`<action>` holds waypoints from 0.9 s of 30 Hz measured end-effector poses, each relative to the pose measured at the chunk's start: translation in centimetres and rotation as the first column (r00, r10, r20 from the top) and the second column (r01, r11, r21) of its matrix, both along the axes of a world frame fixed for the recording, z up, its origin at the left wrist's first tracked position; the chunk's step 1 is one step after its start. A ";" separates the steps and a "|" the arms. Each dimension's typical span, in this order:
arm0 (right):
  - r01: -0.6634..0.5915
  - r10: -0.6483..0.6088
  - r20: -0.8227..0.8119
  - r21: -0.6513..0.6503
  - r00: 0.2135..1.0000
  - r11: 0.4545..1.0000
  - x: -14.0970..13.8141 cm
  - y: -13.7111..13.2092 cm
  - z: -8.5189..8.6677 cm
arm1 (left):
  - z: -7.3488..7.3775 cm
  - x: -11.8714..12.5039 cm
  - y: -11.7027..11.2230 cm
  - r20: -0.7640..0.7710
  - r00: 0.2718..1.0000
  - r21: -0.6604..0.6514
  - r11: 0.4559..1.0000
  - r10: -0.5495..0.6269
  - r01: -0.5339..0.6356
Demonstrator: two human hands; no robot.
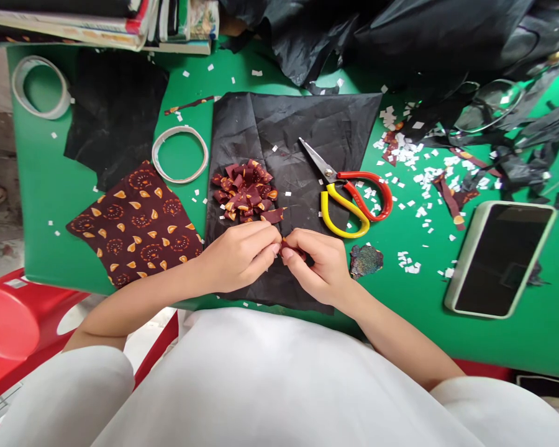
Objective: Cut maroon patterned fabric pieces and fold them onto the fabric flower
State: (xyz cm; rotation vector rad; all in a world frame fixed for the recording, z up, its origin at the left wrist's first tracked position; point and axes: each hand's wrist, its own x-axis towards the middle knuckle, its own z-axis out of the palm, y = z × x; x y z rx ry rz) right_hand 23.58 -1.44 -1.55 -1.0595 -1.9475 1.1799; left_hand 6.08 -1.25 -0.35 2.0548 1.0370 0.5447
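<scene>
Your left hand (240, 256) and right hand (319, 264) meet on a small maroon fabric piece (291, 248) above the near edge of the crumpled black sheet (307, 118). Behind them, on this sheet, lies the pile of folded maroon fabric pieces (245, 191); right of it, the red-and-yellow-handled scissors (349, 192). Left of the sheet lies the patterned maroon cloth square (137, 223).
</scene>
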 end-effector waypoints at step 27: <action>-0.014 0.014 -0.009 0.005 1.000 1.000 0.1 0.1 -0.3 | 0.1 -0.1 0.2 -0.047 0.998 -0.005 0.999 -0.039 0.039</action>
